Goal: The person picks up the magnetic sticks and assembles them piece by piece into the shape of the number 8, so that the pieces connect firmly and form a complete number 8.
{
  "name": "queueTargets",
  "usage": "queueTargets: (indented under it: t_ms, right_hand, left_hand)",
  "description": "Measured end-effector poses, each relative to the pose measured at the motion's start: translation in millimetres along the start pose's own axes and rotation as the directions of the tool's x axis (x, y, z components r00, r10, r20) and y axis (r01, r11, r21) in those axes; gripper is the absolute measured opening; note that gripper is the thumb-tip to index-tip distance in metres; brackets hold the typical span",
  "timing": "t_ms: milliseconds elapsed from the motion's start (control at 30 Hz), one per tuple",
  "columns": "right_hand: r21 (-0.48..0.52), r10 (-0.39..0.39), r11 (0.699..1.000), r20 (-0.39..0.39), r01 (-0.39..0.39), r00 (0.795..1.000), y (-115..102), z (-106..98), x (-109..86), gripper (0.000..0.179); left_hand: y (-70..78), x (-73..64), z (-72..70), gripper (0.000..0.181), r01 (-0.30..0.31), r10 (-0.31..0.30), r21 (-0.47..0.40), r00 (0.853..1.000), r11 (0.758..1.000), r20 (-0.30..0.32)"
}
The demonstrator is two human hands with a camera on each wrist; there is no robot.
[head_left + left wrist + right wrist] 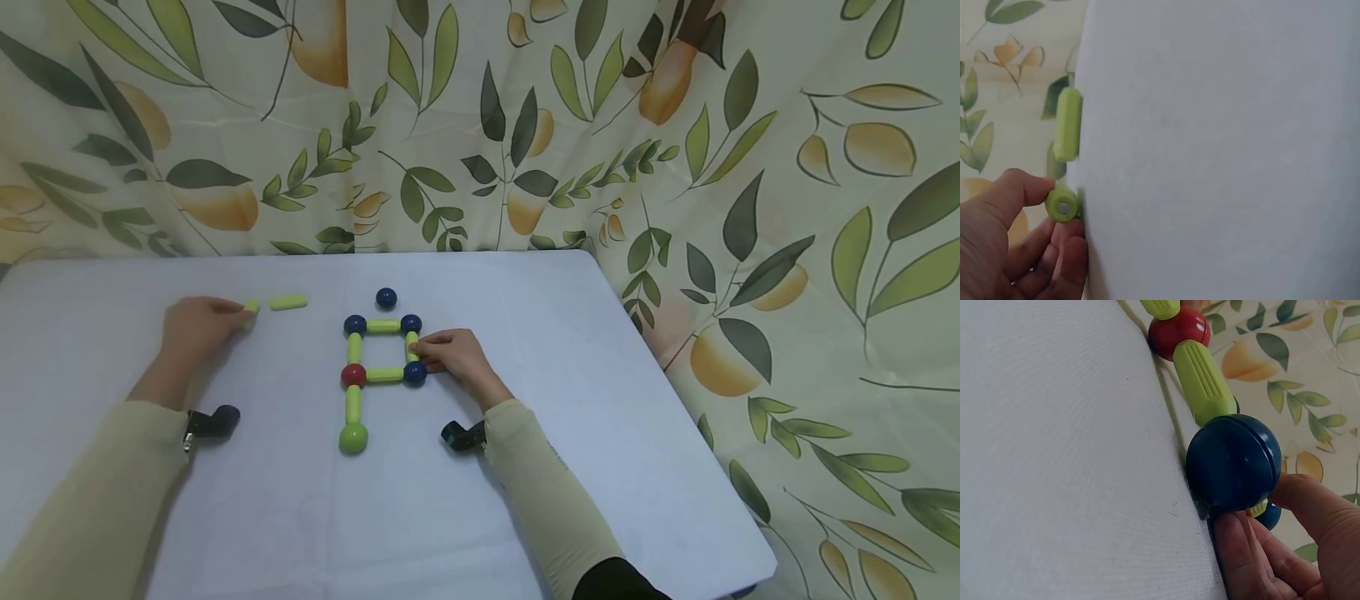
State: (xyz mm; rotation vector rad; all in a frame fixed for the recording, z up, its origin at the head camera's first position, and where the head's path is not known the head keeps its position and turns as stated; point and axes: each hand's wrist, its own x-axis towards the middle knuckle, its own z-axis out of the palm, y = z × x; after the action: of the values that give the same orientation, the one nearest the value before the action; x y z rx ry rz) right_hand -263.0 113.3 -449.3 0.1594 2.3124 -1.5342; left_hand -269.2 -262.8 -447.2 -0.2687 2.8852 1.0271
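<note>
Between thumb and fingers my left hand [198, 327] pinches a short light-green rod [1063, 205], whose round end with a grey metal centre faces the left wrist camera. Another green rod [288, 302] lies just beyond it. My right hand [461, 360] grips the green rod [412, 343] on the right side of a square of rods and balls. Its fingers are close against the dark blue ball [1232, 462] at the near right corner. Two more blue balls form the far corners, and a red ball [353, 375] the near left one. From the red ball a rod leads to a green ball [353, 438].
A loose dark blue ball [386, 298] lies beyond the square. The white-covered table [270, 517] ends at a far edge and a slanting right edge. Behind it hangs a leaf-patterned curtain [450, 125]. Dark cameras sit at both wrists.
</note>
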Motion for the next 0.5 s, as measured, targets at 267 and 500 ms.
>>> queueTargets:
  t_ms: [267,500]
  right_hand:
    - [0.005,0.004,1.000,0.003,-0.004,1.000,0,1,0.8,0.033]
    - [0.007,0.008,1.000,-0.002,-0.008,1.000,1,1,1.9,0.033]
  left_hand:
    - [-7.8,-26.2,5.8,0.066,0.131,-0.122,-0.156,0.990,0.979,0.066]
    - [-9.7,-42.4,11.6,0.068,0.115,-0.079,-0.259,0.986,0.959,0.144]
